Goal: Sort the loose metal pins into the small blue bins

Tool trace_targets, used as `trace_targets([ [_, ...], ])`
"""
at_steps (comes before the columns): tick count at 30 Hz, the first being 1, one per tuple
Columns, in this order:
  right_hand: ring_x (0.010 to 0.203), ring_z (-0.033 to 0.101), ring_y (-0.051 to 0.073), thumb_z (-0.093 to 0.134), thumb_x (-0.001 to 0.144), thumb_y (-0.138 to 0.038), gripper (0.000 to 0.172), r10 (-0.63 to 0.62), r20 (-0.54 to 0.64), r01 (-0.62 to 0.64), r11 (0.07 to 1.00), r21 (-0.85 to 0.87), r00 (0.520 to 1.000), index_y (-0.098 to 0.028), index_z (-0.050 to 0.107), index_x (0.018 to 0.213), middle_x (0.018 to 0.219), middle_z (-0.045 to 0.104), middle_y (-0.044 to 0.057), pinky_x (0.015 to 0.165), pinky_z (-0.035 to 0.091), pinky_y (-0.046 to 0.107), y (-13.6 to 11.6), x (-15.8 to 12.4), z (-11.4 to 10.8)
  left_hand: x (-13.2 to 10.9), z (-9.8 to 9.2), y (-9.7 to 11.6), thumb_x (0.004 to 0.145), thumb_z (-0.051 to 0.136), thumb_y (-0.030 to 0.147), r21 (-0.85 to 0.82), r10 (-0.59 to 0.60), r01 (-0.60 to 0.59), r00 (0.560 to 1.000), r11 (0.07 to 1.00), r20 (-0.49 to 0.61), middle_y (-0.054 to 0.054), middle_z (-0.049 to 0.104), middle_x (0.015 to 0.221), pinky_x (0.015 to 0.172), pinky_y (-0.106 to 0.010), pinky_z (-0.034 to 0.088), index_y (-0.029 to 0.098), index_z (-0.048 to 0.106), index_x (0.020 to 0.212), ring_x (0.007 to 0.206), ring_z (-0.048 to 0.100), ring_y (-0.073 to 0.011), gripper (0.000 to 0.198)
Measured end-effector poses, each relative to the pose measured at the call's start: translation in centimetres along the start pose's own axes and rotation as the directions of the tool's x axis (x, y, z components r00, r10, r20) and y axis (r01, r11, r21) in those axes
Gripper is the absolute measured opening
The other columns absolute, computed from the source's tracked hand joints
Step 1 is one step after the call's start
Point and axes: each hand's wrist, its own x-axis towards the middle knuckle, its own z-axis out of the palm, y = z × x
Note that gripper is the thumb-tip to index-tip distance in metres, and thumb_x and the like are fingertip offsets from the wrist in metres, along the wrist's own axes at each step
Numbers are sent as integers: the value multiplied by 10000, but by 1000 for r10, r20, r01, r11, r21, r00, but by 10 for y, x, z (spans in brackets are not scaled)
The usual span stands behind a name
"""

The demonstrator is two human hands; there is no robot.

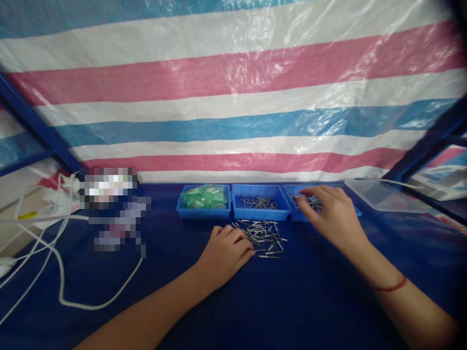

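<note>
Silver blind rivets [260,233] lie in a loose pile on the dark blue tabletop. My left hand [226,250] rests at the pile's left edge, its fingers curled and thumb and forefinger close together; whatever is between them is hidden. My right hand [333,214] hovers over the right blue bin [292,214], thumb held apart from the bent fingers, nothing visible between them. That bin holds more rivets [312,203], partly covered by the hand. Behind the pile, the middle blue bin [260,214] has rivets scattered on its floor.
The left blue bin [204,214] contains green plastic packets [204,197]. White cables [62,272] loop across the left side, near a blurred-out patch. At the right back lies a translucent plastic lid or tray [383,197]. A striped sheet [233,107] hangs behind, between blue frame posts.
</note>
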Motion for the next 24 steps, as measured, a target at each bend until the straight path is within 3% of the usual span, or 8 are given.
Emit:
trace_targets([
  [5, 862, 603, 218, 513, 871, -238, 130, -195, 107, 151, 934, 325, 975, -204, 636, 848, 873, 684, 52, 828, 444, 372, -47, -9, -11, 1, -1, -1, 961, 462, 303, -54, -100, 98, 994, 994, -37, -9, 656, 958, 760, -338, 305, 200, 613, 936, 885, 534, -168, 184],
  [8, 870, 606, 186, 545, 854, -211, 84, -273, 241, 109, 840, 532, 931, -206, 622, 886, 897, 675, 41, 810, 461, 327, -71, -18, -15, 1, -6, 1, 970, 436, 290, -186, -185, 169, 980, 968, -71, -4, 664, 950, 748, -314, 334, 192, 584, 949, 859, 556, -159, 179],
  [15, 688, 560, 140, 528, 894, -346, 187, -131, 412, -216, 688, 693, 902, -201, 630, 834, 751, 617, 16, 635, 437, 261, -92, -34, -2, 0, -6, 10, 953, 472, 300, -371, -195, 132, 971, 919, -139, 13, 663, 884, 748, -284, 362, 201, 586, 953, 826, 588, -145, 152],
  [24, 656, 521, 130, 548, 871, -294, 136, -91, 396, -250, 642, 724, 914, -198, 636, 834, 732, 585, 6, 624, 415, 261, -93, -39, 7, 3, 0, 6, 909, 542, 339, -363, -240, 192, 966, 912, -92, 11, 648, 806, 697, -273, 364, 201, 624, 870, 773, 582, -148, 165],
])
